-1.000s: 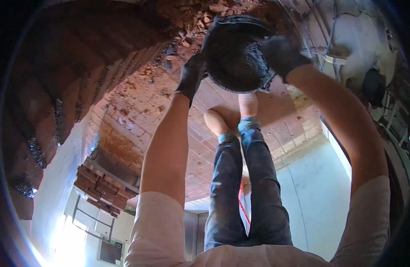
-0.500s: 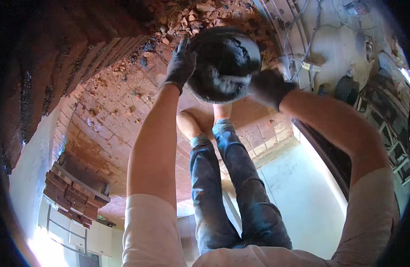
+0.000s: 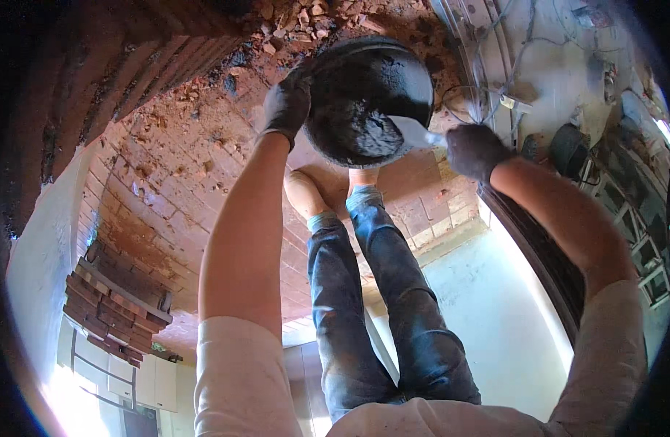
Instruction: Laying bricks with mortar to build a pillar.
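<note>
A round black tub (image 3: 418,89) is held out in front of me, its open mouth facing me. Grey, wet-looking paste (image 3: 371,133) clings low on its inside, with darker patches above. My left hand (image 3: 287,105), in a dark glove, is closed on the tub's left rim; some fingers are hidden. At the tub's lower right, my right hand (image 3: 477,151), also gloved, is closed around the handle of a trowel (image 3: 410,131). The trowel's pale, flat blade reaches over the rim into the tub beside the paste. Slight motion blur softens the handle.
Broken brick rubble (image 3: 306,22) litters the floor beyond the tub. Dark stepped brickwork (image 3: 94,95) rises at left, and a stack of bricks (image 3: 113,313) stands at lower left. Cables (image 3: 506,65) hang or lie at upper right, beside a frame-like rack (image 3: 644,255).
My right hand has moved right, drawing the trowel from across the tub's lower inside to its right rim. The tub has turned slightly, showing more paste; my left hand keeps its grip.
</note>
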